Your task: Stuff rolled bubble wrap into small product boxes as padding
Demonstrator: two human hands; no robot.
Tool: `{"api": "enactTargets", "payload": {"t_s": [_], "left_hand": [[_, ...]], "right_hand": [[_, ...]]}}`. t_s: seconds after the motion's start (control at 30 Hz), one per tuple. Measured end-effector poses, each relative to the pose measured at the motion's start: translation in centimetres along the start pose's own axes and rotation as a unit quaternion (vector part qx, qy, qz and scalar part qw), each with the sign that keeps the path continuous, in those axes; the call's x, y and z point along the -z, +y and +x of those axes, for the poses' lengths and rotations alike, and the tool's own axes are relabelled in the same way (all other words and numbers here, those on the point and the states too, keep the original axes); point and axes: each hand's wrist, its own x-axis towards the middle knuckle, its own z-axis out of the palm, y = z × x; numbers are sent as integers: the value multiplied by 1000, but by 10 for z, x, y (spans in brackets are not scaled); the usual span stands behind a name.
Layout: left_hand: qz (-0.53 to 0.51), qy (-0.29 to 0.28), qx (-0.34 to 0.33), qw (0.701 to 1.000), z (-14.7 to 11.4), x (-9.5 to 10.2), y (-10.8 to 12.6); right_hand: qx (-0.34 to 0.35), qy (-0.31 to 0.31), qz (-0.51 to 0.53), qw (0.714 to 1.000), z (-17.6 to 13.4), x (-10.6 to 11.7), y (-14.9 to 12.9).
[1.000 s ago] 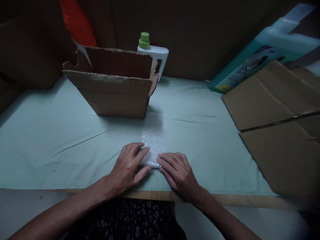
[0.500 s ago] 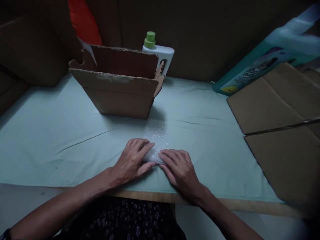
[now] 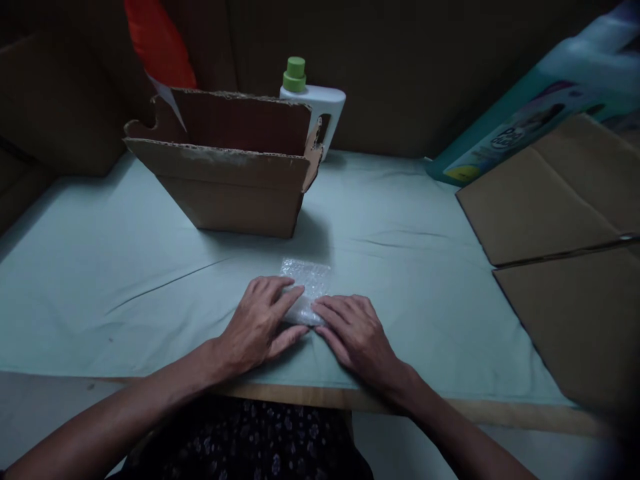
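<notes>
A small piece of clear bubble wrap (image 3: 311,275) lies on the pale green cloth near the table's front edge, with a short flat stretch pointing away from me. Its near end looks folded or rolled over; whether anything is inside, I cannot tell. My left hand (image 3: 261,317) grips the left side of this end, fingers on top and thumb at the near edge. On the right side, my right hand (image 3: 356,331) holds it the same way, fingers curled over and thumb below.
Beyond my hands an open cardboard box (image 3: 230,193) stands on the cloth (image 3: 400,287). Behind it are a white bottle with a green cap (image 3: 295,75) and something red (image 3: 163,47). At right, cardboard flaps (image 3: 545,200) stick out in front of a large teal bottle (image 3: 505,133).
The flat stretch of bubble wrap beyond my fingers has become shorter, its far edge now closer to my hands. Both hands keep nearly the same place. The view has shifted slightly.
</notes>
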Motion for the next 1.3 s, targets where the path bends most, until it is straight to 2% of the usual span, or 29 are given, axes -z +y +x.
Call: {"api": "enactTargets", "payload": {"t_s": [0.07, 0.13, 0.3, 0.4, 0.5, 0.57, 0.67, 0.73, 0.8, 0.87, 0.9, 0.97, 1.0, 1.03, 1.07, 1.17, 1.23, 1.3], "left_hand": [[-24, -8, -21, 999, -2, 2, 1], [-34, -13, -3, 999, -2, 3, -1], [26, -25, 81, 996, 15, -4, -14], [20, -36, 106, 994, 26, -5, -22], [-57, -51, 85, 993, 28, 1, -27], [-132, -82, 72, 985, 26, 7, -27], [-210, -141, 85, 964, 17, 13, -21], [-212, -146, 99, 961, 12, 17, -15], [-181, -97, 77, 976, 11, 26, -12], [-106, 1, 20, 994, 20, 45, -14], [-51, 68, -9, 996, 28, 58, -18], [74, 195, -31, 978, 50, 88, -31], [131, 237, -26, 962, 62, 102, -40], [175, 254, -13, 951, 74, 116, -50], [209, 254, -2, 944, 84, 126, -60], [246, 195, -1, 950, 98, 144, -79], [249, 169, -19, 953, 90, 147, -76], [247, 156, -31, 956, 72, 147, -61]], "right_hand": [[-27, -6, 68, 997, 6, 1, 5], [-52, -21, 105, 993, 14, 3, 12], [-115, -59, 5, 992, 35, 2, 33], [-120, -107, 8, 987, 41, 0, 38], [-95, -105, 85, 986, 36, 0, 31], [-86, -94, 152, 980, 29, 2, 24], [-147, -73, 235, 958, 18, 7, 16], [-214, -51, 275, 936, 14, 9, 15], [-258, -38, 308, 915, 14, 13, 18], [-278, -25, 335, 900, 20, 21, 22], [-282, -15, 342, 896, 24, 28, 25], [-276, 17, 331, 902, 37, 48, 31], [-268, 37, 315, 910, 44, 60, 34], [-257, 62, 297, 918, 52, 73, 36], [-244, 92, 280, 924, 60, 86, 38], [-194, 205, 231, 931, 90, 126, 40], [-150, 263, 167, 938, 113, 149, 35], [-101, 276, 92, 951, 139, 168, 25]]}}
